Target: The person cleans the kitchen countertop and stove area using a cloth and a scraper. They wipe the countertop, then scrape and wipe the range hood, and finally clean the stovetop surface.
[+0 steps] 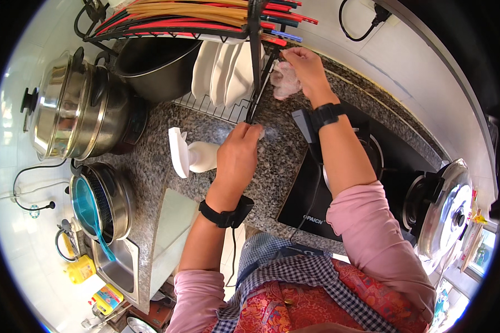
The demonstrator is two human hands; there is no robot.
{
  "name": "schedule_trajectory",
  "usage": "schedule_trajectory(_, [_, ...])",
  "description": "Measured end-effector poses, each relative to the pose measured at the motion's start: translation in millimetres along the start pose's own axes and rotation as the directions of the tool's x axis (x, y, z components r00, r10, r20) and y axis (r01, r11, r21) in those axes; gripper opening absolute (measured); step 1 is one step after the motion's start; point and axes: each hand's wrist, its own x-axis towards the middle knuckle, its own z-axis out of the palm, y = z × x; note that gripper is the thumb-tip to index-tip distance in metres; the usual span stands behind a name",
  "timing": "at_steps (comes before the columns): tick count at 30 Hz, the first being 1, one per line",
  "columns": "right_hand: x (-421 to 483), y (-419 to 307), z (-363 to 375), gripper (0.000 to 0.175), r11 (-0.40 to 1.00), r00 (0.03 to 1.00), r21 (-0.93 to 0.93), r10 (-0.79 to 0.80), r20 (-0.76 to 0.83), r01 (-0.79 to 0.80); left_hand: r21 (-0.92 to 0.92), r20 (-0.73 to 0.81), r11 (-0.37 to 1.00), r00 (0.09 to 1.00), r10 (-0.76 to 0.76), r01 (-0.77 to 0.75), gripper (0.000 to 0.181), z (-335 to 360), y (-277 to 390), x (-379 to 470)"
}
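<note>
My left hand (240, 155) is closed at the near end of the black metal dish rack (253, 109), its fingertips hidden from view. Close beside it a white spray bottle (202, 157) is on the granite counter. My right hand (307, 68) pinches something by the rack's far right corner, and a pinkish-white cloth (285, 81) hangs under its fingers. White plates (229, 75) stand on edge in the rack, below a shelf of chopsticks (200, 12).
A black pot (158, 68) and a steel steamer (79, 108) stand at the left, above a pot with a blue strainer (85, 204) and a sink (118, 266). A black gas hob (312, 200) and a lidded pan (450, 208) are at the right.
</note>
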Motion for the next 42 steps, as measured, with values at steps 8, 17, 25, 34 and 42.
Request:
schedule_trajectory(8, [6.5, 18.0, 15.8, 0.008, 0.661, 0.953, 0.686, 0.217, 0.213, -0.303, -0.025, 0.045, 0.999, 0.999, 0.021, -0.020, 0.028, 4.8, 4.6, 1.0])
schedule_trajectory(17, [7.7, 44.1, 10.3, 0.006, 0.694, 0.947, 0.651, 0.159, 0.278, -0.308, -0.042, 0.049, 0.998, 0.998, 0.039, -0.037, 0.028, 3.7, 1.6, 2.4])
schedule_trajectory(25, [-3.8, 44.2, -10.9, 0.012, 0.964, 0.983, 0.194, 0.181, 0.022, -0.182, -0.080, 0.078, 0.997, 0.997, 0.026, -0.020, 0.029, 7.9, 2.0, 5.5])
schedule_trajectory(34, [23.1, 47.5, 10.8, 0.032, 0.913, 0.988, -0.408, -0.032, -0.148, -0.032, -0.112, 0.077, 0.993, 0.996, 0.041, -0.032, 0.029, 14.4, 1.3, 4.3])
schedule_trajectory(42, [5.3, 46.8, -24.5, 0.020, 0.865, 0.970, -0.449, 0.243, -0.016, -0.224, -0.102, 0.065, 0.994, 0.997, 0.043, -0.036, 0.027, 10.0, -3.4, 4.3])
